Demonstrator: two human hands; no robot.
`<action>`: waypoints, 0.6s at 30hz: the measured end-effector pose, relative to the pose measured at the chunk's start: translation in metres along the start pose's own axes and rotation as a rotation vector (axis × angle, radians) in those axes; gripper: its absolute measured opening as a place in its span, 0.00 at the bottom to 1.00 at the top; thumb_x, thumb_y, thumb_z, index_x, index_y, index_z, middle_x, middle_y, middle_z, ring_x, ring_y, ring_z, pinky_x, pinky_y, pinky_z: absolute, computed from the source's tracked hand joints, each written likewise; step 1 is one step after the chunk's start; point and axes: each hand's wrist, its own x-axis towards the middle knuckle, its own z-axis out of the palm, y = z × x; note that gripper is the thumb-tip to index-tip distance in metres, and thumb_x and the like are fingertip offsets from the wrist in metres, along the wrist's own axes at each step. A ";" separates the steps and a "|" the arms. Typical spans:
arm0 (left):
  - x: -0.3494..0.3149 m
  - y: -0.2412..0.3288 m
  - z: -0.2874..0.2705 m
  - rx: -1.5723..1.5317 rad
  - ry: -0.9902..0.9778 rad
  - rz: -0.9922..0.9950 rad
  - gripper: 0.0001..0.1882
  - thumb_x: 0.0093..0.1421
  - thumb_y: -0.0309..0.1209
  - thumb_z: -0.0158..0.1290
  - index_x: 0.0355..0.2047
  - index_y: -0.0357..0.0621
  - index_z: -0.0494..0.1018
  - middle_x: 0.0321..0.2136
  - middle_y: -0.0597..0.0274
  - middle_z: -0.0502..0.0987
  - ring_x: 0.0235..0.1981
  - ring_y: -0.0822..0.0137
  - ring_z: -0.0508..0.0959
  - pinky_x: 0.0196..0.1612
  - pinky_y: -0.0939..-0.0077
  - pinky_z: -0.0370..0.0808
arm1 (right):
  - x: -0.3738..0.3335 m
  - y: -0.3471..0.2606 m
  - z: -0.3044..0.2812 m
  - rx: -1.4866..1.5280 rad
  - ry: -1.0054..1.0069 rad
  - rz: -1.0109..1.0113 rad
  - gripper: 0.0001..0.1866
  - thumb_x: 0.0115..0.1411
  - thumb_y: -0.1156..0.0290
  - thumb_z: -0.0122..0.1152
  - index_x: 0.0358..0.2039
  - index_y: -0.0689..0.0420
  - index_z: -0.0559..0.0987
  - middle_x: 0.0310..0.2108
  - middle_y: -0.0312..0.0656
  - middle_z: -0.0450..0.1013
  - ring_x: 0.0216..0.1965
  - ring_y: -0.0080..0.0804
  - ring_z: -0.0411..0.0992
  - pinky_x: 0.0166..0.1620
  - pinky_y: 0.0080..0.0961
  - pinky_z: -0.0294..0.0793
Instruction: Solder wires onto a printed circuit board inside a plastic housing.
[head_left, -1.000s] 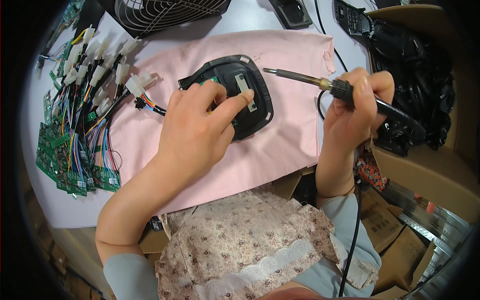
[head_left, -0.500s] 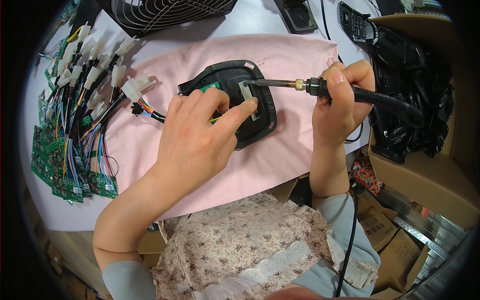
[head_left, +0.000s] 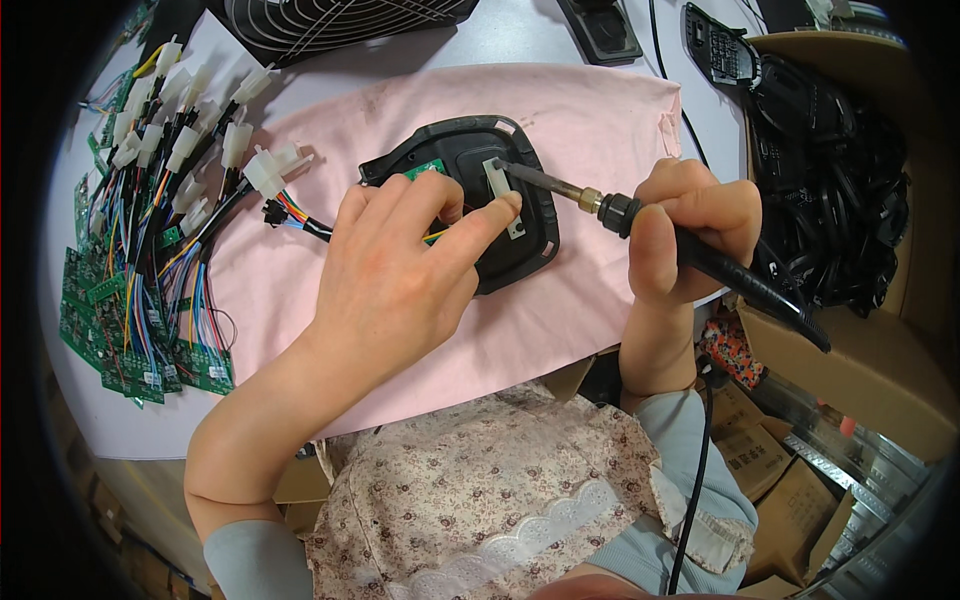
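A black plastic housing (head_left: pixel 462 135) lies on the pink cloth with its inside facing up. Over it is my left hand (head_left: pixel 398 255), its fingers curled and its thumb pressing on a small white strip (head_left: pixel 497 180) set in the housing. Part of a green circuit board (head_left: pixel 428 168) shows behind those fingers; the rest is hidden. In my right hand (head_left: pixel 695 225) is a soldering iron (head_left: pixel 618 212), gripped by its black handle. The iron's tip meets the upper end of the white strip. Colored wires with a white connector (head_left: pixel 268 172) run out from under my left hand.
Wired circuit boards (head_left: pixel 120 340) with white plugs are heaped on the left. A fan with a wire guard (head_left: pixel 340 20) stands at the back. On the right, a cardboard box (head_left: pixel 850 385) holds black plastic parts (head_left: pixel 830 190). Pink cloth (head_left: pixel 600 130) covers the work area.
The soldering iron has swung from nearly level to slanting, its handle end now lower and to the right. My right hand has turned with it; the left stays almost in place.
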 end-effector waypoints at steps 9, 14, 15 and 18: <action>0.001 0.001 -0.001 0.004 -0.002 -0.001 0.28 0.49 0.20 0.56 0.53 0.49 0.80 0.36 0.60 0.72 0.36 0.58 0.73 0.42 0.62 0.66 | 0.001 0.001 -0.002 -0.059 -0.057 -0.034 0.16 0.57 0.77 0.71 0.34 0.60 0.67 0.18 0.41 0.72 0.16 0.20 0.65 0.18 0.18 0.61; 0.001 0.001 -0.001 0.002 -0.005 -0.003 0.29 0.49 0.20 0.55 0.53 0.50 0.80 0.36 0.60 0.72 0.36 0.58 0.73 0.42 0.62 0.66 | 0.000 0.000 -0.003 -0.090 -0.026 0.003 0.16 0.58 0.77 0.69 0.34 0.61 0.67 0.19 0.41 0.72 0.17 0.19 0.65 0.20 0.16 0.61; 0.000 0.001 -0.001 0.006 -0.005 -0.005 0.29 0.49 0.20 0.55 0.53 0.50 0.80 0.36 0.60 0.72 0.36 0.58 0.73 0.42 0.62 0.66 | -0.001 0.000 -0.002 -0.090 -0.026 0.004 0.16 0.58 0.77 0.69 0.34 0.61 0.67 0.19 0.41 0.72 0.17 0.19 0.65 0.20 0.16 0.61; 0.000 0.000 0.000 -0.001 -0.006 -0.005 0.29 0.49 0.20 0.55 0.53 0.50 0.80 0.36 0.60 0.72 0.36 0.58 0.73 0.41 0.62 0.66 | -0.004 0.001 0.000 -0.041 0.072 0.064 0.14 0.60 0.79 0.67 0.34 0.61 0.67 0.19 0.40 0.72 0.17 0.19 0.64 0.21 0.16 0.60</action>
